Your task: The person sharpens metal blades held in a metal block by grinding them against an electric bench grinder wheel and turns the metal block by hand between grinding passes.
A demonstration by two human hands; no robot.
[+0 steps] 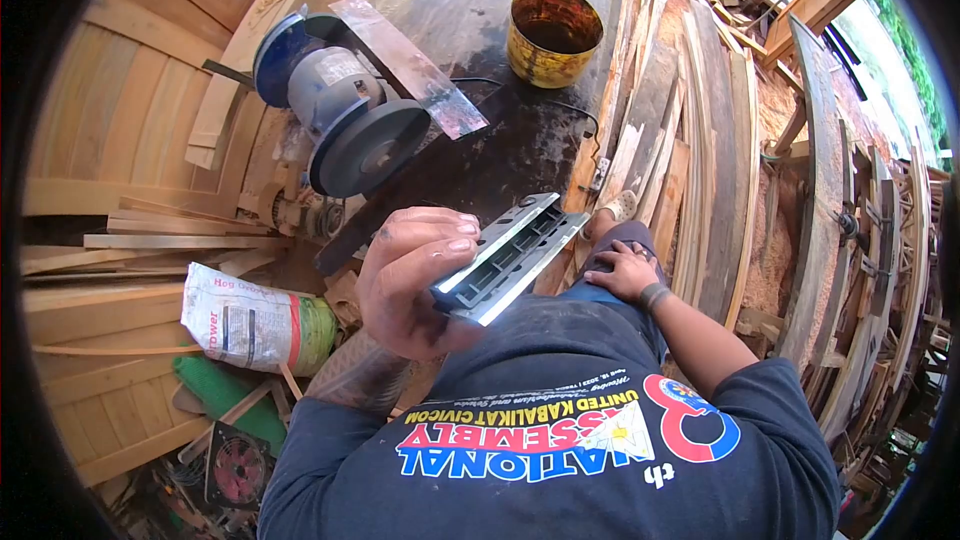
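Note:
In my left hand [415, 280] is a long, slotted metal holder [515, 255] with a bright, blade-like edge along its near side. The fingers wrap round its left end, and the holder points up and to the right over my lap. My right hand [630, 270] lies on my thigh with its fingers spread and nothing in it. Beyond the left hand stands a bench grinder [335, 90] with two large wheels. A flat metal strip [410, 65] slants beside the grinder.
A stained yellow pail [553, 40] stands on the dark bench board [510, 150], with a black cable near it. Long wood strips [715, 140] lie on the right. Wooden panels [120, 120], a printed sack [250, 320] and a small fan [238, 465] are at left.

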